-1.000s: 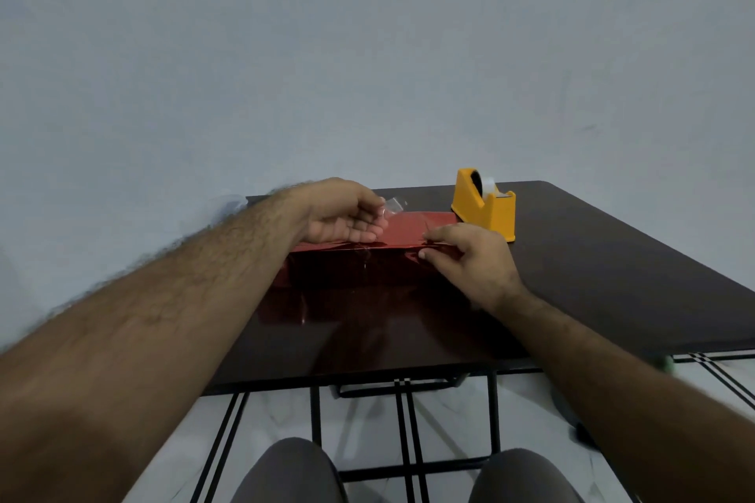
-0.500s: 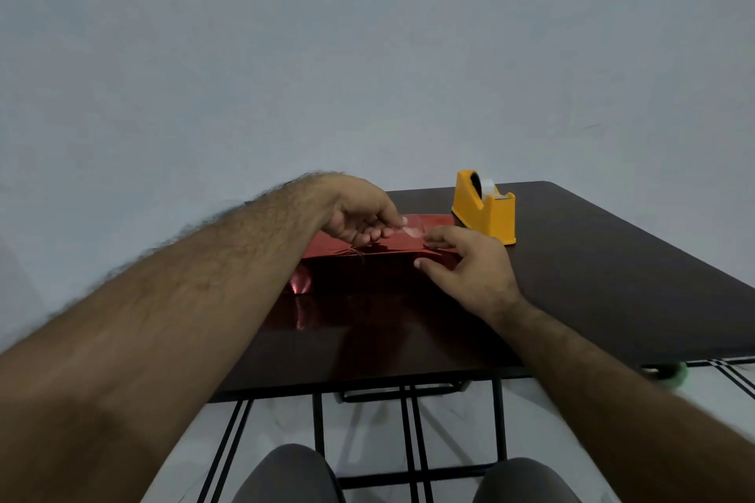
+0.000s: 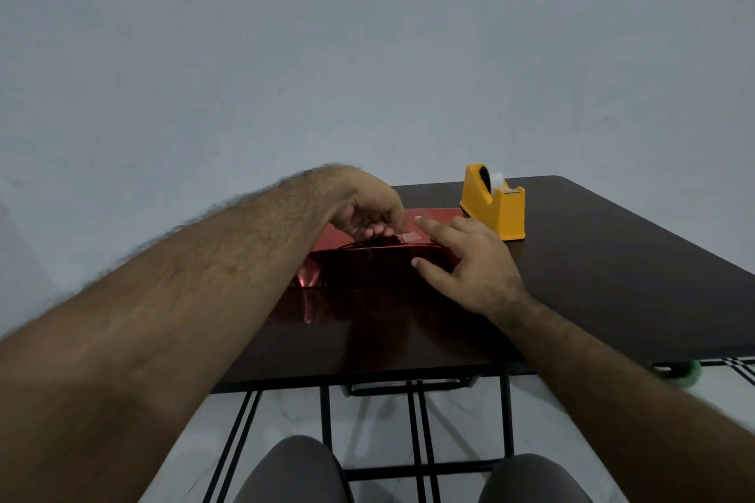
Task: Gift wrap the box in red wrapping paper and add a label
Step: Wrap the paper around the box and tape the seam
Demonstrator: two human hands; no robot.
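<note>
The box (image 3: 384, 257) sits mid-desk, shiny red wrapping paper folded over it, near side in shadow, a crinkled flap of paper (image 3: 307, 276) glinting at its left end. A small clear piece of tape (image 3: 412, 237) lies on the top edge. Left hand (image 3: 367, 212) hangs over the top, fingers curled down with the tips on the paper by the tape. Right hand (image 3: 470, 261) lies flat and relaxed, forefinger stretched along the top, thumb against the near face. Just beside it, the yellow tape dispenser (image 3: 493, 206) stands on the dark desk (image 3: 613, 278).
</note>
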